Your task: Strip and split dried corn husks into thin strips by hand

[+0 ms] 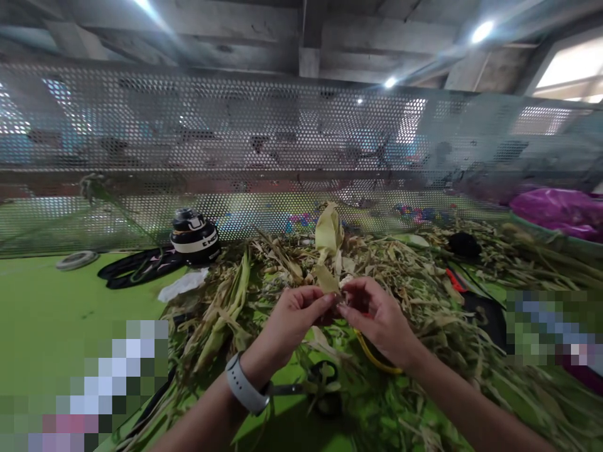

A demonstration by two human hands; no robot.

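Note:
My left hand (293, 320) and my right hand (377, 317) meet at the middle of the view, both pinched on the lower end of a pale yellow leaf strip (328, 242) that stands up from my fingertips. A grey watch (244, 384) sits on my left wrist. Under my hands lies a heap of dry and green leaf trimmings (264, 282) on a green table (51, 307). A yellow-handled tool (374, 359) lies just below my right hand, partly hidden by it.
A black and white helmet (194, 236) and black straps (136, 267) lie at the back left, with a tape roll (75, 259) beyond. Perforated mesh (282, 144) closes the far edge. A purple bag (558, 210) sits far right. Black scissors (320, 380) rest near my wrists.

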